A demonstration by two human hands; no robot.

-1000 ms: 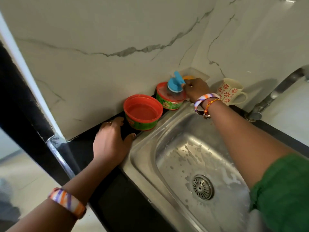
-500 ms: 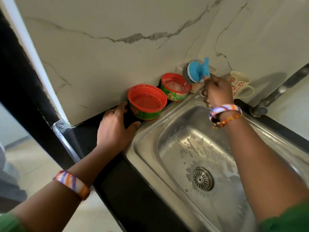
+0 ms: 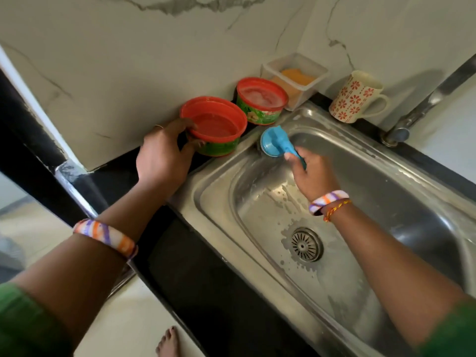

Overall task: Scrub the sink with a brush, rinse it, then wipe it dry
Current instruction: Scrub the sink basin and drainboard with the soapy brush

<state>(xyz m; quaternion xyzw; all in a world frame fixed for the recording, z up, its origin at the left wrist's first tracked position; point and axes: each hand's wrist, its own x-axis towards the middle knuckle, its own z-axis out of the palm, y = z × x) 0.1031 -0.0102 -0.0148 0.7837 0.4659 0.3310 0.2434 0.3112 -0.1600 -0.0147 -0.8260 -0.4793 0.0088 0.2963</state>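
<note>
Hands first: the right hand (image 3: pixel 313 173) grips the blue round-headed plastic scrub brush (image 3: pixel 277 144), head pressed at the stainless steel sink's (image 3: pixel 257 253) far-left corner, handle running back toward the palm. Left hand (image 3: pixel 162 155) holds the red-rimmed green tub (image 3: pixel 215 127) on the black table (image 3: pixel 123 173) just beside.

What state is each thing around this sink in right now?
sink: wet, soap streaks, no standing water
brush: held by right hand, against sink's back corner
near red tub: lidless, gripped by left hand
far red tub: open, foamy
mug: upright
clear box: open, orange sponge inside
tap: no water visible
</note>
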